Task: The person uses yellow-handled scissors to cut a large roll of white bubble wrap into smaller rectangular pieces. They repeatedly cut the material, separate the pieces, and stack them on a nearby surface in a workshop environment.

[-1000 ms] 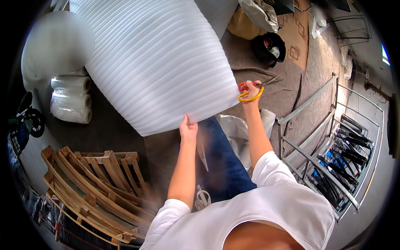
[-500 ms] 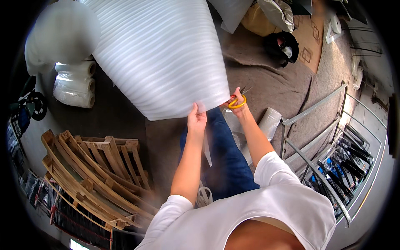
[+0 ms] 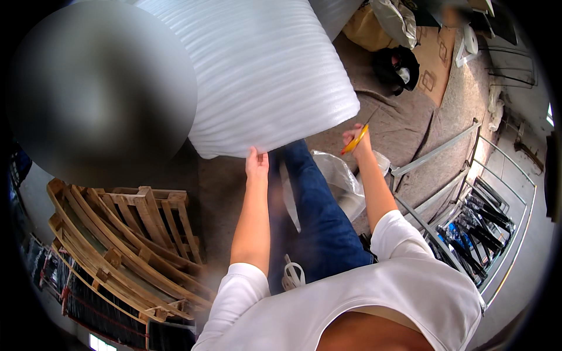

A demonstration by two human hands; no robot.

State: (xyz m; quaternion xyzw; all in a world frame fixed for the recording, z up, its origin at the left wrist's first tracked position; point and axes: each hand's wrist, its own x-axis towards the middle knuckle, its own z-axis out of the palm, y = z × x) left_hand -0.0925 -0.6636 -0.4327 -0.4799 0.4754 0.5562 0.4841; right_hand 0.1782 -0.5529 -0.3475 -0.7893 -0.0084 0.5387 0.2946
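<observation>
A large ribbed white foam sheet (image 3: 269,76), seemingly wound in a roll, fills the upper middle of the view. My left hand (image 3: 256,164) grips its near edge, thumb on top and the other fingers partly hidden. To the right of the foam, apart from it, my right hand (image 3: 358,140) is closed around yellow-handled scissors (image 3: 356,140). Their blades point up and away from me. Below the foam's right corner lies clear plastic wrap (image 3: 338,174), next to my blue-trousered leg.
Wooden pallets (image 3: 126,234) stand at the lower left. A metal-framed rack (image 3: 436,158) with dark wrapped items is on the right. Brown carpet-like covering (image 3: 398,120) spreads beyond my right hand, with a black bag (image 3: 396,69) on it. A blurred grey round shape (image 3: 102,88) hides the upper left.
The scissors have moved right, away from the foam's edge, and turned in my right hand. The foam's near edge has shifted right and up. The blurred round shape has grown, covering the plastic-wrapped rolls.
</observation>
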